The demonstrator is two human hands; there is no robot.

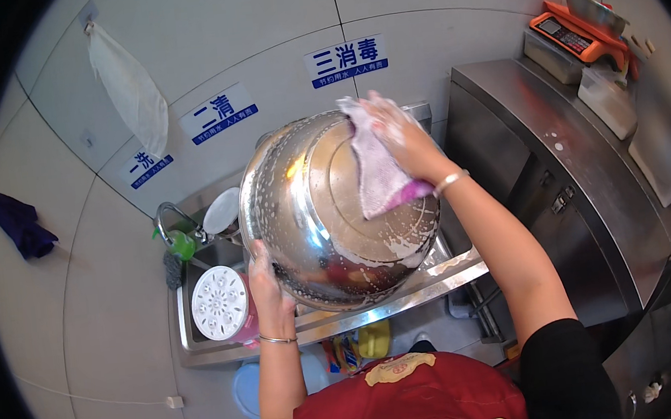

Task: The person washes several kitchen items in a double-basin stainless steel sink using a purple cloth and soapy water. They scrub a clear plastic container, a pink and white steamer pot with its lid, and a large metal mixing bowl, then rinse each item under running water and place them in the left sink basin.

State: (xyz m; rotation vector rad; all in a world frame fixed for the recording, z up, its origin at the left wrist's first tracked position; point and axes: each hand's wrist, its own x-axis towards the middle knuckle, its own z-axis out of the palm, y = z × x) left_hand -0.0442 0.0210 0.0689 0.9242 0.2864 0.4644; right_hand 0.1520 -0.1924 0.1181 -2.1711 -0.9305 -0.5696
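A large stainless steel bowl (pixel 293 213) is held tilted over the metal sink (pixel 335 328), its outer base facing me and spotted with soap suds. My left hand (pixel 268 282) grips the bowl's rim at its lower left, the thumb on the outer side. With foam on its fingers, my right hand (pixel 398 137) presses a white and purple cloth (pixel 377 175) against the upper right of the base. Part of the cloth lies under that hand.
In the sink's left part stands a pink container with a white perforated top (pixel 220 303). Behind it are a curved faucet (pixel 169 208), a green bottle (pixel 182 245) and a scouring pad (pixel 173 270). At right, a steel cabinet (pixel 585 155) carries an orange scale (pixel 573 38) and plastic boxes.
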